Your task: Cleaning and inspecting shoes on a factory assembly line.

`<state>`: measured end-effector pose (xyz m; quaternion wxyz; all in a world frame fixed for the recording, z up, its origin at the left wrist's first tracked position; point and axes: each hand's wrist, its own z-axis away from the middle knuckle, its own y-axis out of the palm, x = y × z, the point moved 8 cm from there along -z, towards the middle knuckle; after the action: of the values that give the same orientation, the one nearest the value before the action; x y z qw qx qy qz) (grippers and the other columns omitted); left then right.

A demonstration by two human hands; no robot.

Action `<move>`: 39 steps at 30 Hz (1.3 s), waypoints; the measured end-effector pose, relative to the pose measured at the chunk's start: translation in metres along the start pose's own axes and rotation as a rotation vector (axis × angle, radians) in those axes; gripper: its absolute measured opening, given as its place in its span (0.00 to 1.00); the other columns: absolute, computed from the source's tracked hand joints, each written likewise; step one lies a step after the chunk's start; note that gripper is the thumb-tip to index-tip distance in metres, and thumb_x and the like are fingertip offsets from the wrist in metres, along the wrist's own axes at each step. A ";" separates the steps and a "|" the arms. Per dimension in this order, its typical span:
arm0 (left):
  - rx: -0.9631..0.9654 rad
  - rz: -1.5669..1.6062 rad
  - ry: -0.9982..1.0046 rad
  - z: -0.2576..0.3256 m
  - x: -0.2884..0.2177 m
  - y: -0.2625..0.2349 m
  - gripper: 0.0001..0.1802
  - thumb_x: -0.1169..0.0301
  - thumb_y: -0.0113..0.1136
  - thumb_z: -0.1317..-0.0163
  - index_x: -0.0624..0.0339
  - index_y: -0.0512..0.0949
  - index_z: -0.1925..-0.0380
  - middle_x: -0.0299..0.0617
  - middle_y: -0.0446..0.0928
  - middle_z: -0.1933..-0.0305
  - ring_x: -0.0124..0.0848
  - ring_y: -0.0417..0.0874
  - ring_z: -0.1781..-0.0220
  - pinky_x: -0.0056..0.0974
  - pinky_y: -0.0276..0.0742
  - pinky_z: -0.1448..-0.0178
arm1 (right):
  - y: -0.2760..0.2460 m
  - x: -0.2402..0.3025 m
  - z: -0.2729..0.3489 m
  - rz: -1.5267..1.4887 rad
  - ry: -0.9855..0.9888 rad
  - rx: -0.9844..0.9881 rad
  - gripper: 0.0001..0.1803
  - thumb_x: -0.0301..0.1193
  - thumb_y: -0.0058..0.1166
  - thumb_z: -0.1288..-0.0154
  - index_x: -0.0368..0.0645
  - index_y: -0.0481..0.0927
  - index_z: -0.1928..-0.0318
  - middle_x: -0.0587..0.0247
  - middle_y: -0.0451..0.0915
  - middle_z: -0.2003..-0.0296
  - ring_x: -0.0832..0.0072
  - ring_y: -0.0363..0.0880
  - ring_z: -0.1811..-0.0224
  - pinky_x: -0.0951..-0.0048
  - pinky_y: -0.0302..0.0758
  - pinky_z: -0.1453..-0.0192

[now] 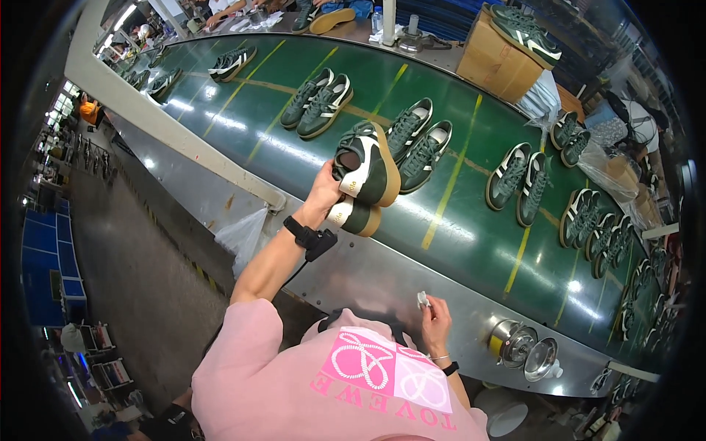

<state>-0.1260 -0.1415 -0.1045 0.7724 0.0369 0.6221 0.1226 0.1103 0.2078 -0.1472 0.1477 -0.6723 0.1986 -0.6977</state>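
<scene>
A pair of dark green sneakers (373,176) with white stripes and tan gum soles hangs from my left hand (323,189). Its fingers are closed round the heel ends, and the shoes are held sideways, one above the other, over the belt's near edge. Low in front of my body, my right hand (437,322) pinches a small whitish piece (422,298), perhaps a crumpled wad; its kind is too small to make out. Just beyond the held shoes, another green pair (419,143) stands upright on the belt.
The green conveyor belt (456,220) with yellow cross lines carries several more pairs. Along its near side runs a metal ledge (353,275), with steel pots (515,344) at the right. A cardboard box (500,59) bearing a shoe stands on the far side. A white frame bar (184,140) crosses the left.
</scene>
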 end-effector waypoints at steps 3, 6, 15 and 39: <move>-0.019 -0.018 0.047 0.004 -0.007 -0.008 0.42 0.76 0.75 0.48 0.69 0.63 0.35 0.47 0.77 0.43 0.33 0.80 0.45 0.38 0.78 0.40 | 0.010 0.007 -0.009 -0.024 0.029 0.030 0.11 0.19 0.56 0.34 0.37 0.83 0.52 0.58 0.80 0.58 0.71 0.82 0.62 0.74 0.78 0.61; -0.041 -0.039 0.067 -0.002 -0.013 -0.017 0.42 0.74 0.74 0.46 0.69 0.62 0.34 0.46 0.77 0.43 0.33 0.80 0.44 0.37 0.77 0.38 | 0.020 0.014 -0.017 -0.013 0.053 0.062 0.12 0.19 0.55 0.34 0.37 0.83 0.51 0.59 0.80 0.58 0.71 0.81 0.62 0.75 0.78 0.61; 0.003 -0.106 0.004 -0.032 -0.018 -0.019 0.39 0.75 0.72 0.43 0.69 0.62 0.34 0.46 0.78 0.43 0.32 0.80 0.44 0.37 0.78 0.40 | 0.032 -0.001 -0.031 -0.045 0.047 0.046 0.11 0.19 0.56 0.34 0.37 0.83 0.52 0.59 0.80 0.58 0.72 0.81 0.62 0.74 0.78 0.61; 0.129 -1.434 0.481 -0.288 0.046 0.171 0.38 0.46 0.65 0.41 0.64 0.72 0.41 0.61 0.81 0.53 0.54 0.82 0.48 0.52 0.76 0.43 | 0.017 -0.073 -0.080 -0.012 0.291 -0.117 0.13 0.21 0.58 0.35 0.37 0.83 0.50 0.63 0.79 0.58 0.81 0.75 0.71 0.81 0.73 0.67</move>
<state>-0.4212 0.0076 -0.1768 0.5021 -0.3593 0.6510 -0.4416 0.0336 0.2335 -0.2212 0.0736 -0.5726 0.2540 -0.7760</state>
